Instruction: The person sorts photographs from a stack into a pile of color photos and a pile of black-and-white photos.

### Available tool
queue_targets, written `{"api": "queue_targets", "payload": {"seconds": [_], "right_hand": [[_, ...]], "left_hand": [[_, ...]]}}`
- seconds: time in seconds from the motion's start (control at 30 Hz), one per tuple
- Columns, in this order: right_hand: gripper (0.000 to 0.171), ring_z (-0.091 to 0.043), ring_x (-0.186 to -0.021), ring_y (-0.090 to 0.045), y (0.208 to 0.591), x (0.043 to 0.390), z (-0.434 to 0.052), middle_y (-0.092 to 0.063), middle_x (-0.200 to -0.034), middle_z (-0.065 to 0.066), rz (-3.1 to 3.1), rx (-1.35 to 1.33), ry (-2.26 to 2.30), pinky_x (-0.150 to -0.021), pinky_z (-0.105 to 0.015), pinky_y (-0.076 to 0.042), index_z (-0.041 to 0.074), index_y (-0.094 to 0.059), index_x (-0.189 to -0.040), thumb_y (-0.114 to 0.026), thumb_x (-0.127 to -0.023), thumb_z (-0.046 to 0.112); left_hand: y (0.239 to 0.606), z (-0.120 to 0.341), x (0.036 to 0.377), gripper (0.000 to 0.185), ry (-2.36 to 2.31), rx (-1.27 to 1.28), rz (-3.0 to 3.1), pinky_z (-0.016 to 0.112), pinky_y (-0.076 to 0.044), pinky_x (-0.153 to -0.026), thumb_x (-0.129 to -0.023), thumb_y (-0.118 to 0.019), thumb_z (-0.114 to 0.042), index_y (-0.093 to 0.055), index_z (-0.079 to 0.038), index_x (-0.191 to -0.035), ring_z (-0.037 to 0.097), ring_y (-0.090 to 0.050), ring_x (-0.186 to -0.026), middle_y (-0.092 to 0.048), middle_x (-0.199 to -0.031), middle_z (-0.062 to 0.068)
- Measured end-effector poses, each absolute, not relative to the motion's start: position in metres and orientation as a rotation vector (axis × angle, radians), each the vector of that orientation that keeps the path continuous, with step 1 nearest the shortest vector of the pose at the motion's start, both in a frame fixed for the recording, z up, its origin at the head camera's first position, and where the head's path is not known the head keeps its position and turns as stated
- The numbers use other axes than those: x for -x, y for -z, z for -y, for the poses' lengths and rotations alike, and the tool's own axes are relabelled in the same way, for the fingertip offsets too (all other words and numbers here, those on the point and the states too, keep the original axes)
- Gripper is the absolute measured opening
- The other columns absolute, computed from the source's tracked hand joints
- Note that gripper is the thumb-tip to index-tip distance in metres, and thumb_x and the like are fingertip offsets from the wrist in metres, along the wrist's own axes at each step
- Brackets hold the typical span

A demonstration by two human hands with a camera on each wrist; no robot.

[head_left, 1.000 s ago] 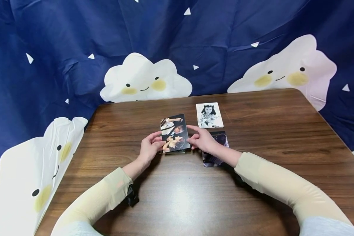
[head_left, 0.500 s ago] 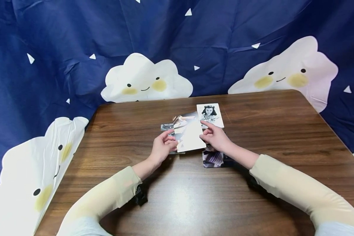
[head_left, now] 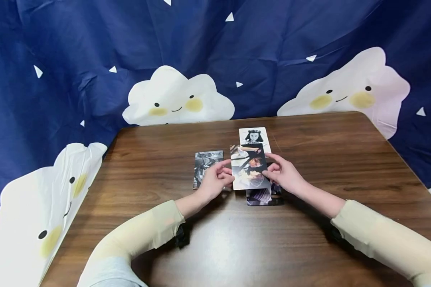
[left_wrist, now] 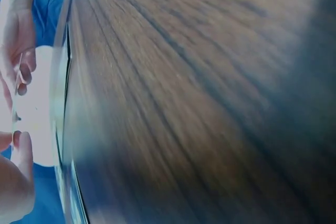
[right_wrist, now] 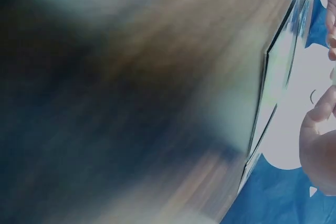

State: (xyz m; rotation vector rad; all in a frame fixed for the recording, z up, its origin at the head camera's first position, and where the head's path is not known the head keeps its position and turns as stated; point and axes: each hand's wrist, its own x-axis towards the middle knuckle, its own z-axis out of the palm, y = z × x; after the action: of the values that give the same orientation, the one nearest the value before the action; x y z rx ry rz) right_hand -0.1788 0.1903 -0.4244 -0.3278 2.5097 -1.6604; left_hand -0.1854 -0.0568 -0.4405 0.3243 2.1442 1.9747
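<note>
Above the wooden table [head_left: 327,159], before a navy cloud-print curtain [head_left: 93,48], the left hand [head_left: 215,181] and right hand [head_left: 285,175] pinch a colour photo [head_left: 248,166] by its side edges. Left of the grip lies a grey photo [head_left: 204,165]; beyond it a portrait [head_left: 253,136]; beneath it a dark photo [head_left: 260,196]. Both wrist views are blurred wood grain [left_wrist: 210,103], with fingertips [left_wrist: 21,150] at the photo's edge.

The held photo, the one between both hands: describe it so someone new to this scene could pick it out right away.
On the wooden table, look near the middle, where the left hand and right hand meet. They pinch the held photo by its side edges. Unlike the black-and-white portrait behind it, the grey photo to its left and the dark photo partly beneath it, it is colourful and raised.
</note>
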Motion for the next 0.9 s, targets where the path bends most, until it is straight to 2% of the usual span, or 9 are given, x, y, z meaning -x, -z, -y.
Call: {"api": "queue_targets", "payload": {"seconds": [0.17, 0.37, 0.6, 0.7, 0.9], "right_hand": [[0.058, -0.017, -0.054, -0.053, 0.427, 0.169, -0.204, -0.061, -0.077, -0.008, -2.523, 0.275, 1.657, -0.045, -0.026, -0.044, -0.009, -0.038, -0.140, -0.066, -0.089, -0.002], [0.058, -0.018, -0.058, -0.057, 0.427, 0.159, -0.220, -0.063, -0.078, -0.011, -2.480, 0.270, 1.632, -0.050, -0.031, -0.051, -0.009, -0.036, -0.140, -0.064, -0.090, -0.002], [0.059, -0.016, -0.056, -0.058, 0.438, 0.154, -0.231, -0.063, -0.074, -0.012, -2.404, 0.306, 1.657, -0.050, -0.029, -0.051, -0.014, -0.032, -0.139, -0.062, -0.089, -0.007], [0.058, -0.015, -0.056, -0.057, 0.443, 0.154, -0.231, -0.063, -0.072, -0.012, -2.400, 0.331, 1.658, -0.050, -0.028, -0.050, -0.016, -0.032, -0.138, -0.062, -0.088, -0.008], [0.057, -0.014, -0.054, -0.056, 0.447, 0.158, -0.230, -0.062, -0.069, -0.009, -2.449, 0.336, 1.598, -0.047, -0.028, -0.049, -0.016, -0.034, -0.136, -0.063, -0.089, -0.006]], "left_hand": [[0.442, 0.047, 0.181, 0.058, -1.923, -0.372, -2.108, 0.034, -0.058, -0.070, -0.082, -0.063, 0.016, -0.044, 0.010, -0.138, 0.004, -0.059, -0.068, -0.064, -0.100, 0.026], [0.442, 0.036, 0.177, 0.060, -1.801, -0.439, -2.147, 0.024, -0.055, -0.068, -0.083, -0.066, 0.012, -0.044, 0.008, -0.138, 0.011, -0.065, -0.076, -0.067, -0.097, 0.023], [0.451, 0.027, 0.174, 0.060, -1.743, -0.403, -2.147, 0.020, -0.050, -0.055, -0.082, -0.070, 0.010, -0.045, 0.008, -0.137, 0.005, -0.060, -0.067, -0.067, -0.090, 0.016], [0.455, 0.026, 0.173, 0.061, -1.695, -0.409, -2.200, 0.017, -0.047, -0.054, -0.081, -0.071, 0.010, -0.046, 0.008, -0.136, 0.004, -0.058, -0.067, -0.067, -0.088, 0.016], [0.456, 0.024, 0.175, 0.062, -1.634, -0.399, -2.246, 0.022, -0.053, -0.055, -0.080, -0.072, 0.010, -0.046, 0.010, -0.136, 0.006, -0.056, -0.063, -0.066, -0.085, 0.015]]}}
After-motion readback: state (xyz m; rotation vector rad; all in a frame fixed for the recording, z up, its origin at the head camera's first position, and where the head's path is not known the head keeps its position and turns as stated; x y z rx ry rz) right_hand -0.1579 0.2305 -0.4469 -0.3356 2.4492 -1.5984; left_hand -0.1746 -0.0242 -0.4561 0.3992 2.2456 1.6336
